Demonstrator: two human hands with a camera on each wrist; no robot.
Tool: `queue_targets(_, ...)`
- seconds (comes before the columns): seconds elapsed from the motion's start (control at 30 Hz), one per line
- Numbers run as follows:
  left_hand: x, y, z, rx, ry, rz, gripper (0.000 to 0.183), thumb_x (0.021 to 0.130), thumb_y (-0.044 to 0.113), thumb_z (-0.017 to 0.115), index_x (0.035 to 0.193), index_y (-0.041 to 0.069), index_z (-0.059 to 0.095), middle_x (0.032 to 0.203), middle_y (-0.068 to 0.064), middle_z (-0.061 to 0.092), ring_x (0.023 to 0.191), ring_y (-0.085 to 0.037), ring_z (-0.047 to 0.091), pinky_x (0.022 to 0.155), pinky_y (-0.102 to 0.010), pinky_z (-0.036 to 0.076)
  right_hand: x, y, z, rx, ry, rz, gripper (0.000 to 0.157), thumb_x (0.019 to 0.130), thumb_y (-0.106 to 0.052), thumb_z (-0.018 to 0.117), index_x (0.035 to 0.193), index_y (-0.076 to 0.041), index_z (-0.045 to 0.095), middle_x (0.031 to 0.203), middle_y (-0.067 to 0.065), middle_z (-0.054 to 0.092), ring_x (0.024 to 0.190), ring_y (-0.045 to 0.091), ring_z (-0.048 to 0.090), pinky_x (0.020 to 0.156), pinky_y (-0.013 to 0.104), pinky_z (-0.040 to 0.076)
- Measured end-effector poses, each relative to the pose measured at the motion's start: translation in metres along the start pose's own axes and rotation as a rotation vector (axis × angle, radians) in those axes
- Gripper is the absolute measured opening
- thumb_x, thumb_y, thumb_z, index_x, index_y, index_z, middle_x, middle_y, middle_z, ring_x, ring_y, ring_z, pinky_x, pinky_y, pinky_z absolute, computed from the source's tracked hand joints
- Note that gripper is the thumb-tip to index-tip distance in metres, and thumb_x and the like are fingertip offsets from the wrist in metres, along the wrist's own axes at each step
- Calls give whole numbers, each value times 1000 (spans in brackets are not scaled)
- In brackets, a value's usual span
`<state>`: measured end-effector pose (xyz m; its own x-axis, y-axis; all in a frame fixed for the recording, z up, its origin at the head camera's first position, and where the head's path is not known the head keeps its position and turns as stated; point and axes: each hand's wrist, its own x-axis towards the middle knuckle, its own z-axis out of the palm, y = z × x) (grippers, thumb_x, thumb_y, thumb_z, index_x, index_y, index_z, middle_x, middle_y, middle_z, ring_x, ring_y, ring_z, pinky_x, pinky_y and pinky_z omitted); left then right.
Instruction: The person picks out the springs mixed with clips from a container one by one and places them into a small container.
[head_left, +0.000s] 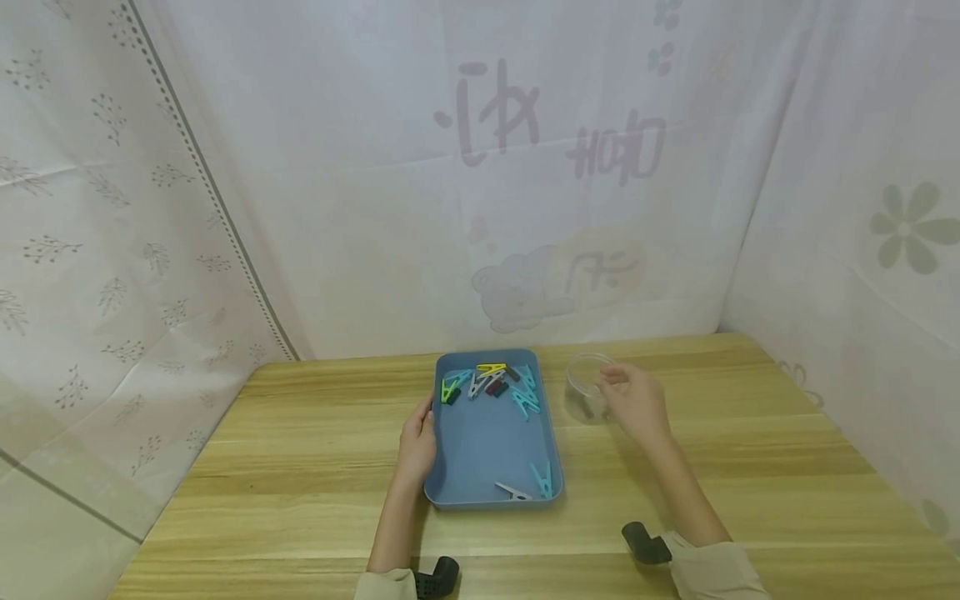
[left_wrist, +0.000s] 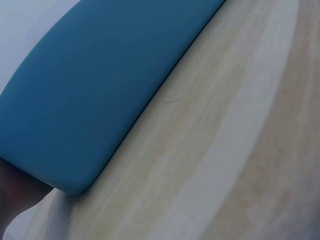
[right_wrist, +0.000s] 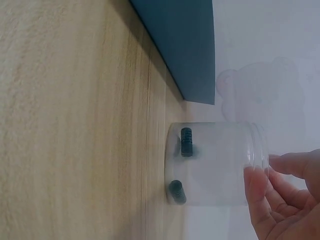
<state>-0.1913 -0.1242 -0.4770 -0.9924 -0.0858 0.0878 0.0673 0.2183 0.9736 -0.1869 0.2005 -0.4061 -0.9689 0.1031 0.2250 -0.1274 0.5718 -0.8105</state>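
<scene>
My left hand lies along the outer left wall of a blue rectangular tray, fingers extended against it. In the left wrist view the tray's side fills much of the picture, and only part of that hand shows. With my right hand I pinch the rim of a clear round jar, standing upright to the right of the tray. Two short dark ridged pieces, one upper and one lower in the right wrist view, lie inside the jar near its base.
Several clothespins, among them a yellow one and a green one, lie at the tray's far end with short dark pieces. A grey clothespin and a blue one lie at its near end. Patterned curtains surround the wooden table.
</scene>
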Motion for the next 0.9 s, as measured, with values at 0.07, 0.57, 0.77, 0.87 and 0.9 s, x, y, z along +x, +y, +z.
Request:
queue_targets(0.07, 0, 0, 0, 0, 0, -1, 46, 113, 2, 34, 158, -10, 39, 165, -29, 37, 157, -47, 26, 129, -60, 23, 0, 0, 0, -1, 0, 2, 31, 105, -5, 61, 127, 15, 63, 124, 39, 65, 59, 26, 71, 56, 27, 62)
queue_targets(0.57, 1, 0, 0, 2, 6, -1, 46, 113, 1, 34, 157, -10, 39, 164, -30, 38, 156, -47, 27, 129, -61, 23, 4, -5, 0, -14, 7, 15, 33, 104, -7, 60, 130, 13, 63, 126, 37, 66, 67, 35, 74, 57, 26, 62)
queue_targets(0.77, 1, -1, 1, 5, 4, 1, 46, 112, 1, 34, 157, -10, 39, 164, -30, 37, 156, -47, 27, 128, -61, 24, 6, -8, 0, -16, 15, 18, 32, 103, -7, 59, 128, 13, 64, 125, 36, 67, 68, 36, 75, 53, 22, 59)
queue_targets(0.87, 0, 0, 1, 5, 4, 1, 46, 112, 1, 34, 157, -10, 39, 164, -30, 37, 156, -48, 27, 128, -61, 24, 6, -10, 1, -14, 15, 15, 32, 103, -6, 59, 127, 13, 65, 124, 36, 68, 74, 38, 77, 54, 20, 58)
queue_targets(0.9, 0, 0, 1, 5, 5, 0, 46, 112, 1, 34, 157, -10, 39, 164, -30, 37, 156, -47, 27, 128, -61, 24, 6, -10, 1, -12, 13, 13, 31, 103, -6, 59, 127, 13, 65, 124, 36, 68, 77, 39, 77, 54, 20, 59)
